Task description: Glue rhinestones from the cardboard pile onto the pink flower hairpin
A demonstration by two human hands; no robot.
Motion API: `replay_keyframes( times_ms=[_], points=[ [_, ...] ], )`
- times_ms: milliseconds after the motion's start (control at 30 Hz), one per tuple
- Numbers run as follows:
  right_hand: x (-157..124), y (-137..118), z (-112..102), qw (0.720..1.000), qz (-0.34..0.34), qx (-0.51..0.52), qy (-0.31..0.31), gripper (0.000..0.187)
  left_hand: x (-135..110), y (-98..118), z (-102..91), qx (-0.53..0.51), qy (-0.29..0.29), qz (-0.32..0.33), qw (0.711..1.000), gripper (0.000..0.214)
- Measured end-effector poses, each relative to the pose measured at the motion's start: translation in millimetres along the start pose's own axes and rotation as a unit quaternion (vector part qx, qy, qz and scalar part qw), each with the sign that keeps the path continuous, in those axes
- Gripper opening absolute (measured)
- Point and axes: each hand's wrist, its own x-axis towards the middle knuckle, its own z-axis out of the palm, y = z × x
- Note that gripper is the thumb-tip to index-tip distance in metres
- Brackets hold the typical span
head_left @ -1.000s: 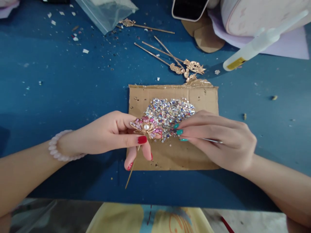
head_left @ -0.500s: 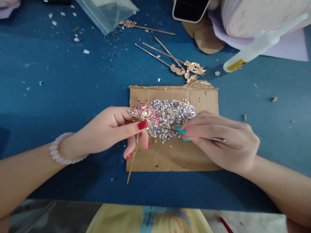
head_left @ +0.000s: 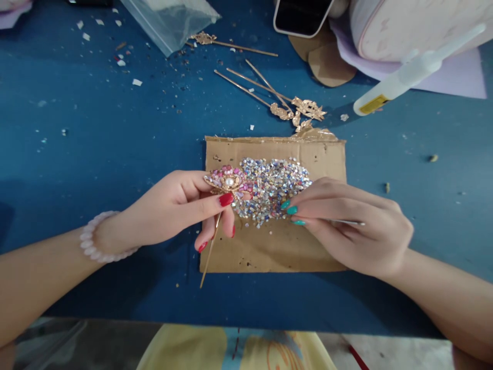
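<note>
My left hand (head_left: 192,208) grips a gold hair stick (head_left: 211,246) between thumb and fingers. Its ornate head carries pink and lilac stones around a white pearl, and the stem slants down toward me. In my right hand (head_left: 350,221) a thin metal tool (head_left: 346,222) is pinched; its tip is hard to make out, so I cannot tell its exact kind. The right fingertips are at the right side of a pile of small glittering rhinestones (head_left: 269,180). This pile lies on a cardboard sheet (head_left: 277,252), with the hair stick's head over its left side.
Several gold hair sticks (head_left: 304,107) lie beyond the cardboard, near a clear plastic bag (head_left: 169,25). A white glue bottle (head_left: 396,82) lies at the upper right. A phone (head_left: 302,15) and cardboard pieces (head_left: 331,64) are at the back. White scraps dot the blue table (head_left: 96,128).
My right hand has shifted slightly right with the thin tool, its fingertips drawn back a little across the rhinestones. The hair stick in my left hand is nearly still, its stem tilted very slightly.
</note>
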Motion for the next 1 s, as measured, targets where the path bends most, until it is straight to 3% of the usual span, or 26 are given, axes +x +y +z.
replay_keyframes(
  times_ms=[733,1000],
  points=[
    [-0.7,-1.8,0.0,1.000,0.002,-0.026,0.010,0.025,1.2,4.8,4.0,0.049,0.012,-0.008,0.999,0.026],
    [1.1,0.5,2.2,0.998,0.002,-0.033,0.044,0.028,0.1,-1.2,1.3,0.067,0.010,0.013,0.998,0.027]
  ],
)
